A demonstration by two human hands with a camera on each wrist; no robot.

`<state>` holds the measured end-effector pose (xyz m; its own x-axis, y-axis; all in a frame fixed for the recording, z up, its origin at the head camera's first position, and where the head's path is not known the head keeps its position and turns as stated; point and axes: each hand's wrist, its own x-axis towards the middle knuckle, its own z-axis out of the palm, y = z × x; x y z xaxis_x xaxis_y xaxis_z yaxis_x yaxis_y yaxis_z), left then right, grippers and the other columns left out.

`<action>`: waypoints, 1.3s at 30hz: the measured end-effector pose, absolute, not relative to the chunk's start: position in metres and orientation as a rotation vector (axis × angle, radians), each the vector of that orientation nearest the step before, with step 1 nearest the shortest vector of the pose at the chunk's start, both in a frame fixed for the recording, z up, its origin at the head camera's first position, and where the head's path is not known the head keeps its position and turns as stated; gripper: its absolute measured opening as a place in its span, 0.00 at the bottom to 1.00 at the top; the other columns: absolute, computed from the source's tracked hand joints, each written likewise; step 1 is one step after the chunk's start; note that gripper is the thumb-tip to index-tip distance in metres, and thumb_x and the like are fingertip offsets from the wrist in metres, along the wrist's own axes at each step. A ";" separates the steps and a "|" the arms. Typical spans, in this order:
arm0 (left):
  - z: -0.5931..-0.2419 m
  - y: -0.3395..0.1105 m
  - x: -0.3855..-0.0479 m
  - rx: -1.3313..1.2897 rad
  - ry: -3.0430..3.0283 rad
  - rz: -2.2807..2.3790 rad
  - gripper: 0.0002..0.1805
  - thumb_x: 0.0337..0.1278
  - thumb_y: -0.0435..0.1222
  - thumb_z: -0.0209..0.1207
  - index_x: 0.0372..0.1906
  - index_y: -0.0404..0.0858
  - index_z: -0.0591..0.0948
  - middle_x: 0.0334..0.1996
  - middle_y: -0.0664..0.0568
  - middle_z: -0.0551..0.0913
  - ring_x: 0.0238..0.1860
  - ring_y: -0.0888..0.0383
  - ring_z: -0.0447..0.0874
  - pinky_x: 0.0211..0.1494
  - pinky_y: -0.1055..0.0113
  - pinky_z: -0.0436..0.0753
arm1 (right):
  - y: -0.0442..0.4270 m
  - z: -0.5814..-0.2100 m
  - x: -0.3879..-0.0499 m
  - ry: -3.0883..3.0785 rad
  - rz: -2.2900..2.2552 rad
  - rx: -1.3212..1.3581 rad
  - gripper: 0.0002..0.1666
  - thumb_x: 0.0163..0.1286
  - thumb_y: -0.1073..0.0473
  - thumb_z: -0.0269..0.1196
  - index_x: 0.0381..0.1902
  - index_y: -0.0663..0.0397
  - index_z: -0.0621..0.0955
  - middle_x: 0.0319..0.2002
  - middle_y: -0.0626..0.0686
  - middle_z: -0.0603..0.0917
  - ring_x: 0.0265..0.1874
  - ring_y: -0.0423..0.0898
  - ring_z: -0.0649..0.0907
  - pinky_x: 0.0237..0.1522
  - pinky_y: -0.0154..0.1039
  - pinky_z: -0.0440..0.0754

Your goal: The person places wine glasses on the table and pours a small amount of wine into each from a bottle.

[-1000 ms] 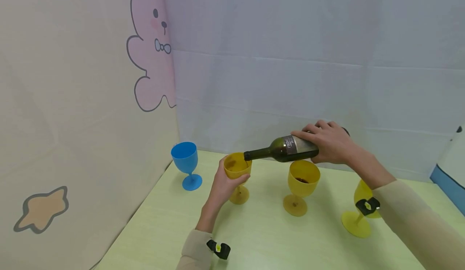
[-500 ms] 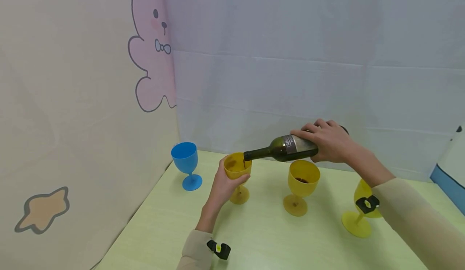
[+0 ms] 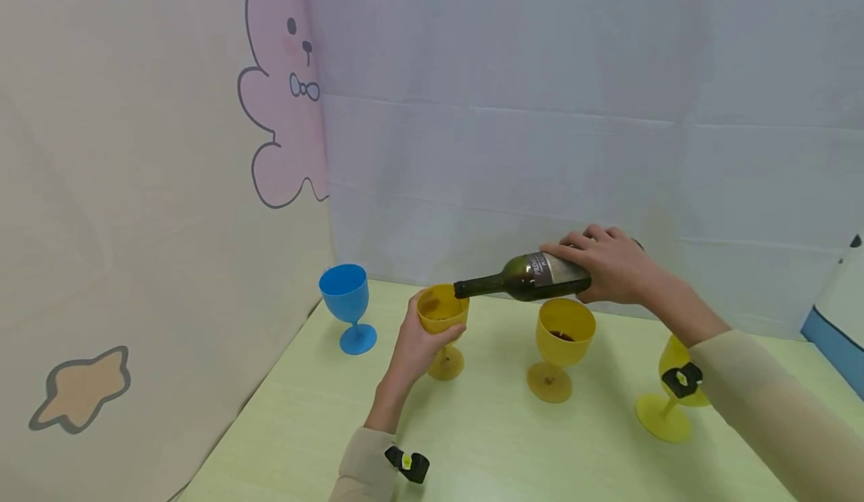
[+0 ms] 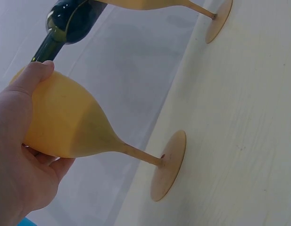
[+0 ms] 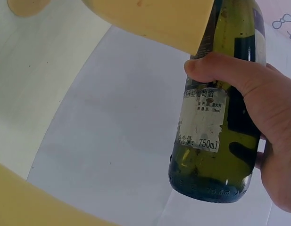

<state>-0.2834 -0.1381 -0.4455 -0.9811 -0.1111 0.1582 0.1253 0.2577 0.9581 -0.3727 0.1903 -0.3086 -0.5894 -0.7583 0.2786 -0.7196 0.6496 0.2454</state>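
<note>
My left hand (image 3: 412, 346) grips the bowl of a yellow goblet (image 3: 437, 322), thumb on the near side. In the left wrist view the goblet's foot (image 4: 169, 167) is at the table surface. Across from it, my right hand (image 3: 610, 266) holds a green wine bottle (image 3: 518, 280) round its labelled body. The bottle lies tipped leftward, its mouth at the goblet's right rim. A faint thin stream shows below the mouth. Under the bottle's body stands a second yellow goblet (image 3: 562, 350) with dark liquid inside.
A blue goblet (image 3: 346, 305) stands at the back left. Another yellow goblet (image 3: 664, 418) is at the right, partly hidden by the right sleeve (image 3: 756, 389). Fabric walls border the pale table (image 3: 499, 449) at the left and back.
Both hands, the bottle and the goblets stay almost where they were. The dark stream at the bottle's mouth, plain half a second ago, looks fainter now.
</note>
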 end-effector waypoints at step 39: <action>-0.447 -0.133 -0.288 -0.019 -2.318 -1.811 0.49 0.48 0.50 0.73 0.72 0.49 0.59 0.61 0.54 0.74 0.58 0.51 0.75 0.64 0.50 0.78 | 0.202 -0.321 -0.367 -2.479 0.022 1.104 0.57 0.39 0.50 0.82 0.70 0.41 0.70 0.57 0.56 0.79 0.50 0.58 0.74 0.49 0.59 0.73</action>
<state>-0.2875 -0.1329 -0.4467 -0.9800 -0.1121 0.1642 0.1322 0.2495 0.9593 -0.3672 0.2017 -0.3209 -0.5941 -0.7061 0.3854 -0.7129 0.6841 0.1545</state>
